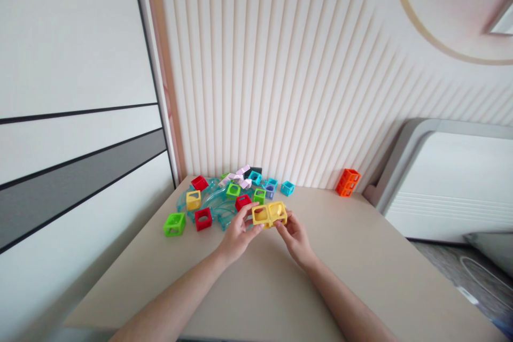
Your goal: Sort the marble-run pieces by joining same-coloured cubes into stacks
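Note:
Two yellow hollow cube blocks (269, 215) are held side by side above the table, touching each other. My left hand (237, 233) is closed on the left one, thumb at its lower edge. My right hand (295, 237) grips the right one from its outer side. Just behind my left fingers lies a red hollow block (242, 202). Farther back are a green block (259, 195) and a purple block (270, 191). Whether the two yellow blocks are locked together, I cannot tell.
Clear teal track pieces (216, 199) lie at the back left among several coloured blocks. A green block (175, 224) sits at the table's left side. An orange stack of blocks (348, 182) stands at the back right. The ribbed wall (260, 75) borders the table (344, 256).

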### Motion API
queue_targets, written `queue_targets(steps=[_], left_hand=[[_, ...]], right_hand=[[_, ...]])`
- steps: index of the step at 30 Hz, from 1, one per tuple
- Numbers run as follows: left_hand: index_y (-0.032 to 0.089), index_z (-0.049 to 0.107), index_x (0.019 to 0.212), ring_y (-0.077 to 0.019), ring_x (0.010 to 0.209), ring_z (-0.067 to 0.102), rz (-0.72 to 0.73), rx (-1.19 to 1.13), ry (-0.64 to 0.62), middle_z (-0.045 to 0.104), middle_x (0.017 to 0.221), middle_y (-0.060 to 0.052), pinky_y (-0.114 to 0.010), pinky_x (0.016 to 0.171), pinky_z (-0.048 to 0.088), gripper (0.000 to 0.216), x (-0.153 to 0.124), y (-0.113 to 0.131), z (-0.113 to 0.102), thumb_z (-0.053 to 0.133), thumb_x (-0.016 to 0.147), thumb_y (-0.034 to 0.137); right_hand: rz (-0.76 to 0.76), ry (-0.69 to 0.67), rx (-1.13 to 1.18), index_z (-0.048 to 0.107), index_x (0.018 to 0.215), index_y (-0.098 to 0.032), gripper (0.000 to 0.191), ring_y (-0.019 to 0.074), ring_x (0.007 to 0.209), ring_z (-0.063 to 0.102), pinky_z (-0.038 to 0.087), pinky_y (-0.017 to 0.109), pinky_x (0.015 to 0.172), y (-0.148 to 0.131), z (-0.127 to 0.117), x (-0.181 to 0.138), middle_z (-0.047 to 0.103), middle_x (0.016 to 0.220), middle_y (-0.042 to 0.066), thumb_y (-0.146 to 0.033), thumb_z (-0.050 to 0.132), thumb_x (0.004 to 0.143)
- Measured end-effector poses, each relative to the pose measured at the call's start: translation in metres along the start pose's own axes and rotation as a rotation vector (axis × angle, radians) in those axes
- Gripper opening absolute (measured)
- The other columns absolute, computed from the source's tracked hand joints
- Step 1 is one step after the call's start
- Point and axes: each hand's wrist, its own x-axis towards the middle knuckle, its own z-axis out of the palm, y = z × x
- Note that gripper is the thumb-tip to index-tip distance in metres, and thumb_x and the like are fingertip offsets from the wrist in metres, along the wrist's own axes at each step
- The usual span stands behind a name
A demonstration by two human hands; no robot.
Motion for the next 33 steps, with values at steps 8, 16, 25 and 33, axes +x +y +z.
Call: queue_targets(steps=[8, 16, 25, 33], left_hand=[[0.020, 0.062, 0.123, -0.0272, 0.105, 0.067, -0.096, -0.081, 0.048, 0.071, 0.115, -0.010, -0.036, 0.084, 0.056, 0.052, 0.003, 0.000, -0.003, 0.077, 0.078, 0.042], [0.016, 0.065, 0.116, -0.0214, 0.085, 0.069, -0.137, -0.217, -0.029, 0.072, 0.105, -0.011, -0.030, 0.067, 0.055, 0.051, 0.001, 0.002, 0.002, 0.076, 0.079, 0.049], [0.020, 0.066, 0.115, -0.0272, 0.105, 0.067, -0.074, -0.127, 0.071, 0.072, 0.113, -0.011, -0.037, 0.090, 0.051, 0.051, 0.002, 0.005, -0.001, 0.079, 0.075, 0.049], [0.016, 0.066, 0.110, -0.0203, 0.080, 0.068, -0.111, -0.088, 0.079, 0.072, 0.096, -0.009, -0.026, 0.059, 0.051, 0.051, 0.003, 0.005, 0.000, 0.071, 0.080, 0.057]], right_hand=[[0.026, 0.031, 0.097, 0.060, 0.100, -0.027, 0.023, 0.0203, 0.087, 0.065, 0.055, 0.033, 0.077, 0.000, -0.001, 0.000, 0.067, 0.100, 0.005, -0.046, 0.067, 0.089], [0.027, 0.041, 0.093, 0.051, 0.095, -0.027, 0.030, 0.0241, 0.098, 0.066, 0.057, 0.037, 0.081, 0.003, -0.006, 0.003, 0.067, 0.116, 0.009, -0.052, 0.066, 0.088], [-0.021, -0.098, -0.071, 0.052, 0.119, -0.029, 0.032, 0.0248, 0.113, 0.060, 0.050, 0.042, 0.100, 0.006, -0.010, -0.006, 0.061, 0.121, 0.007, -0.045, 0.061, 0.092], [-0.213, -0.025, -0.323, 0.060, 0.096, -0.025, 0.006, 0.0257, 0.113, 0.059, 0.049, 0.043, 0.098, -0.005, -0.006, 0.000, 0.060, 0.122, 0.010, -0.029, 0.062, 0.092]])
